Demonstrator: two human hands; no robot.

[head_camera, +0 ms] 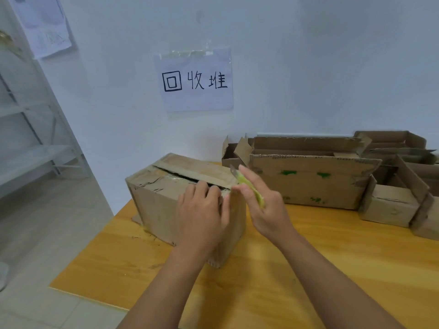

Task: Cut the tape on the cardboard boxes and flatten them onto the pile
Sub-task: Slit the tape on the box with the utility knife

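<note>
Cardboard fills most of what I see: a closed box (180,198) stands near the left edge of the wooden table (308,269), with a dark slit running along its top seam where the flaps have begun to part. My left hand (202,214) rests on the near end of the box top, fingers bent over the edge by the slit, steadying it. My right hand (263,205) grips a yellow-green knife (249,186), its blade tip up and clear of the box, just beside the right end of the seam. Along the back edge, by the wall, opened boxes (308,176) stand in a loose row under a paper sign (196,79). I judge the top tape to be cut or nearly so; next the flaps need pulling open, then the bottom seam slit, with the blade kept away from my left fingers (209,188).
</note>
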